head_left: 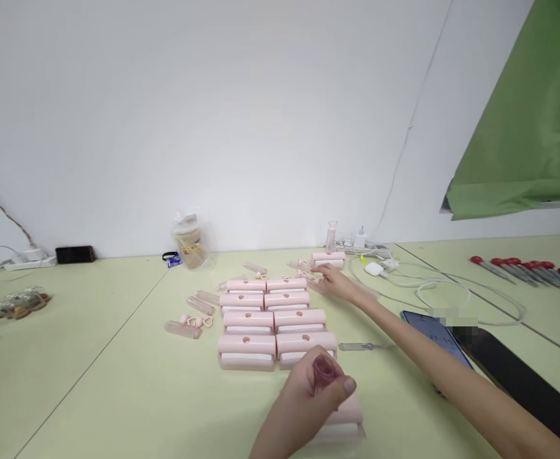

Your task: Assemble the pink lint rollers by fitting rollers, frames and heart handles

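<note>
My left hand (303, 398) is wrapped round a clear pinkish tube (324, 368), its open end facing up. Below and partly behind that hand lies a pink roller case (344, 421). My right hand (332, 280) reaches to the back, its fingertips at small pink parts (303, 273) beside another pink case (328, 259); whether it grips one is too small to tell. Two columns of pink cases (246, 350) with round holes on top stand in the middle. Left of them lie clear tubes (183, 329) and heart-shaped pink pieces (207, 322).
At right are a phone (435, 335), a black long object (523, 379), white cables (445, 284) and red-topped sticks (514, 262). A bagged cup (191, 245) and an upright tube (330, 238) stand near the wall. Glass-domed items (14, 305) lie far left.
</note>
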{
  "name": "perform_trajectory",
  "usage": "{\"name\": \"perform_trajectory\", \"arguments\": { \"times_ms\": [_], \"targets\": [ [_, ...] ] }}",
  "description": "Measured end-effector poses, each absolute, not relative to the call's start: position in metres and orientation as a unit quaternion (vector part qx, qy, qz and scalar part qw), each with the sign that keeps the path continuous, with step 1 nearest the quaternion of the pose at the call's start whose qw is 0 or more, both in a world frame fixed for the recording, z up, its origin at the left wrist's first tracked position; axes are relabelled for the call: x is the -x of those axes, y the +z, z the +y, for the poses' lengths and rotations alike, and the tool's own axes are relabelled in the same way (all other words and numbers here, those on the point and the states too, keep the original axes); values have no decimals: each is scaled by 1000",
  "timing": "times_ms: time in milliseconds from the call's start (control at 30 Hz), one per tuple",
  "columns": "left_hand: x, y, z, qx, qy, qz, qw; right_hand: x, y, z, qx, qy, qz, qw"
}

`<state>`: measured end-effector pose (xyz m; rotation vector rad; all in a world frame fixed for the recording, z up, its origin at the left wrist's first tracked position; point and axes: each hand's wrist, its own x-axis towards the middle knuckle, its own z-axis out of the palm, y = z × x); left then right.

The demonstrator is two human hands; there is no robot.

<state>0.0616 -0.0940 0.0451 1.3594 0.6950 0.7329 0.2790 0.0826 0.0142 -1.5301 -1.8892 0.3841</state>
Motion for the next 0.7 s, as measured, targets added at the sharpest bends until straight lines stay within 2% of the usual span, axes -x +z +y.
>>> {"name": "perform_trajectory", "arguments": {
  "times_ms": [233,433,700],
  "targets": [
    [-66,38,-95,-604,357,309,642,-301,-5,94,637,158,-716,238],
    [-65,26,-90,-610,407,229,640,-323,-7,72,684,128,-681,229],
    [-67,22,-93,-587,431,229,646,-308,-10,32,650,147,-717,205]
  ]
}}
